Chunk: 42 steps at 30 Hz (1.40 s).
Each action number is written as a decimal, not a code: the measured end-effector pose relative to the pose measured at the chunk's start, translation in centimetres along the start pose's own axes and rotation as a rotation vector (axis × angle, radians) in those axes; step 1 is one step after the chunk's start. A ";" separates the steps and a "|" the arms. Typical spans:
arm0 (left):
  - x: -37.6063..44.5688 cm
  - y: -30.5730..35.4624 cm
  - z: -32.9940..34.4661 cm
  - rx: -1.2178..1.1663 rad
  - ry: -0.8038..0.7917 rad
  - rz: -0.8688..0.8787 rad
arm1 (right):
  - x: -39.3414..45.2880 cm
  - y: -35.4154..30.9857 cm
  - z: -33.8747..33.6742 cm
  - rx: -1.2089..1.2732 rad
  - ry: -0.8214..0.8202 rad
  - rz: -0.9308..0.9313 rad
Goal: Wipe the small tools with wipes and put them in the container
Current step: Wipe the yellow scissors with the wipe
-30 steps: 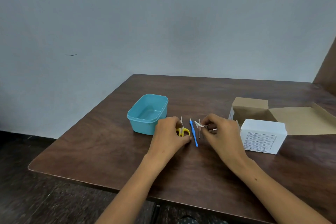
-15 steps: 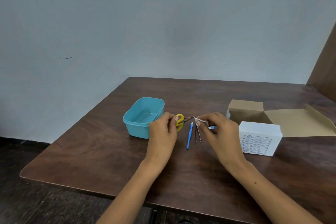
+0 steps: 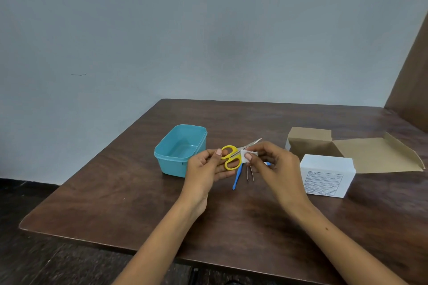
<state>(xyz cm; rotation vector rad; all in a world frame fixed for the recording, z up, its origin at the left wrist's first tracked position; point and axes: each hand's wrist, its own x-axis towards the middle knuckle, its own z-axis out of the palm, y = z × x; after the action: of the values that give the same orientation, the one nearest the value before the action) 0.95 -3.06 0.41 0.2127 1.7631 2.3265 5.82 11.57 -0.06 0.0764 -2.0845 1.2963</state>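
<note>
The left hand [image 3: 209, 169] grips the scissors [image 3: 234, 156] by their yellow handles; the blades run up and away toward the right hand [image 3: 269, 163], which pinches the wipe [image 3: 247, 153] against them; the empty container [image 3: 180, 149] sits just beyond the left hand

The tabletop [image 3: 254, 227] fills the lower half of the frame. The container [image 3: 180, 149] is placed left of centre on it. Just right of the container, the scissors [image 3: 231, 157] are held above the tabletop by the left hand [image 3: 208, 169], and a wipe [image 3: 247, 153] is pinched against them by the right hand [image 3: 275, 164]. Under the hands, a small stick tool [image 3: 237, 177] and tweezers [image 3: 250, 173] are lying side by side. The closed box [image 3: 326, 174] is found at the right, with the open carton [image 3: 347, 150] behind it.
</note>
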 end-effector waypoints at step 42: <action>-0.2 -0.8 0.2 0.043 -0.270 0.052 | 1.5 0.0 0.0 -0.169 0.075 -0.187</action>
<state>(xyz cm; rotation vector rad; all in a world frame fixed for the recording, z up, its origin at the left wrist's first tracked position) 1.22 -2.71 -0.29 0.5569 1.6916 2.1743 4.70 11.97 0.77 0.1429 -2.0603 0.9939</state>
